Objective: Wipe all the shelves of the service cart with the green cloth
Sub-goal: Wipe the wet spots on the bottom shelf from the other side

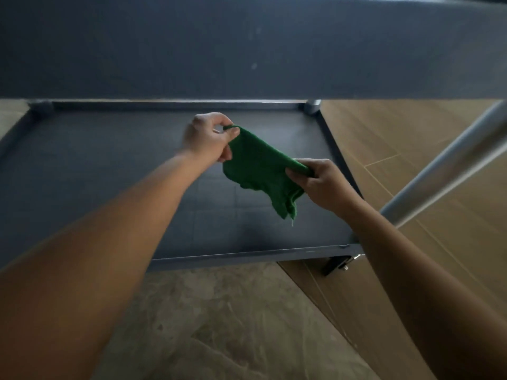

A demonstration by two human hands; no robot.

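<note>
The left hand [211,138] pinches one top corner of the soft, rumpled green cloth [258,165] between thumb and fingertips. The right hand [321,182] grips the opposite edge with curled fingers, so the cloth hangs stretched between the two hands, its loose lower corner dangling below the right hand. This looks like a hold for opening out or refolding the cloth to get a flat face before wiping. Directly beneath both hands lies the dark grey, raised-rimmed lower shelf [109,174] of the service cart; the cloth appears held clear of it. Above and beyond the hands runs the broad dark grey upper shelf [247,50] — likely why the arms reach in low under it. To the right of the right hand slants a silver metal cart post [439,165], close to the forearm and worth minding on a sweep
</note>
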